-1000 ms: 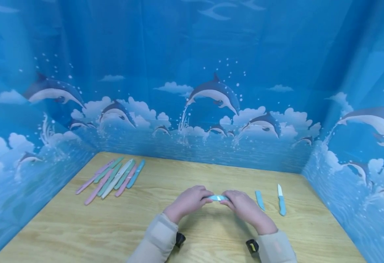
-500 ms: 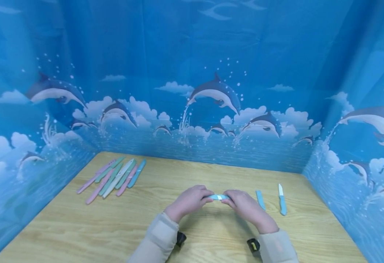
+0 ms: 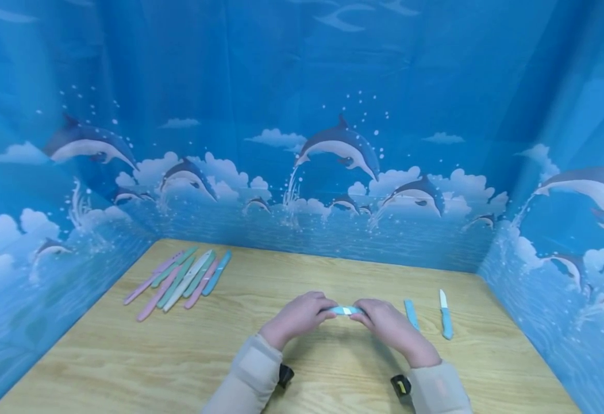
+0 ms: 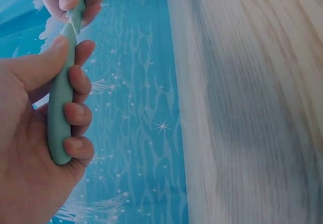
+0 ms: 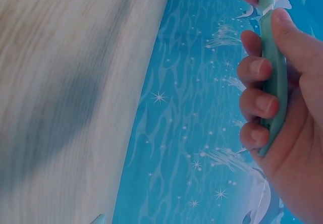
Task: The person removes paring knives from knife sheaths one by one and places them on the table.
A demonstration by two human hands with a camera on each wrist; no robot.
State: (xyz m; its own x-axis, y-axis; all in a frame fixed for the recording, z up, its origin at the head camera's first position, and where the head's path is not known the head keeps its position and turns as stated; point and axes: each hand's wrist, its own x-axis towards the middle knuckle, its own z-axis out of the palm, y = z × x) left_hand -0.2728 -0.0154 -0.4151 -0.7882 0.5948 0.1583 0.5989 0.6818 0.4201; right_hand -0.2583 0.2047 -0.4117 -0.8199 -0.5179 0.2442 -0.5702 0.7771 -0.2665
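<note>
My left hand (image 3: 302, 316) grips the knife handle (image 4: 60, 103), my right hand (image 3: 388, 326) the sheath (image 5: 279, 88), blade (image 3: 346, 310) peeking between. Probably sheathing or unsheathing; the next move calls for straight alignment.

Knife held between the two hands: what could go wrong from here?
1. A sliver of blade shows between the handle in the left hand and the sheath in the right hand; a slip might cut nearby fingers.
2. An uncovered knife lies to the right, so a sideways sweep of the right arm could catch its edge.
</note>
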